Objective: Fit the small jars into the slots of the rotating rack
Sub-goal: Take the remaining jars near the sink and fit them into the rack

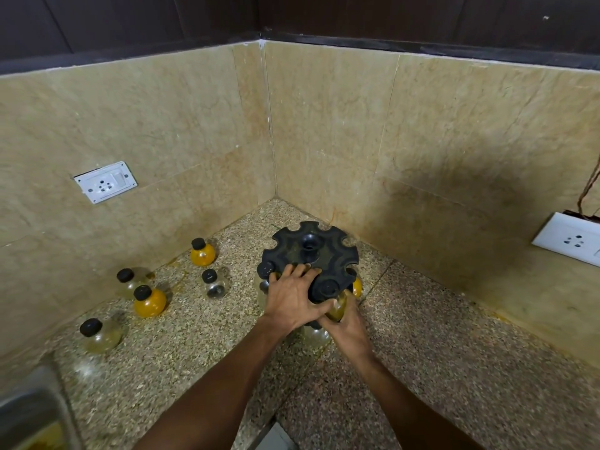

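While the speckled stone table [422, 368] carried everything, the two hands met at the near edge of the black rotating rack [310, 254], which stood toward the far corner of the tiled walls. Nearest, the right hand [349, 323] curled its fingers round a small jar of dark yellow contents [337, 307], its neck apparently sitting at or in a slot on the rack's near right rim; whether it was fully seated could not be told. Just beyond, the left hand [293, 295] lay spread with straight fingers pressing on the rack's top, seemingly steadying it against turning.

The jars looked like small round-bellied bottles with narrow necks and black caps, likely light, stiff and smooth, so they would slip if pinched at the belly's curve; a hold round the belly or at the cap should suit, sliding the neck sideways into a notch. If they are glass, a drop on stone could break them. The rack would probably spin freely, so bracing it made sense.

To the left, five jars waited on the table: a clear jar [99, 336] nearest, a yellow jar [148, 302], another clear one [130, 280], a third clear jar [213, 283], and farthest a second yellow jar [202, 252]. Several far slots showed open.
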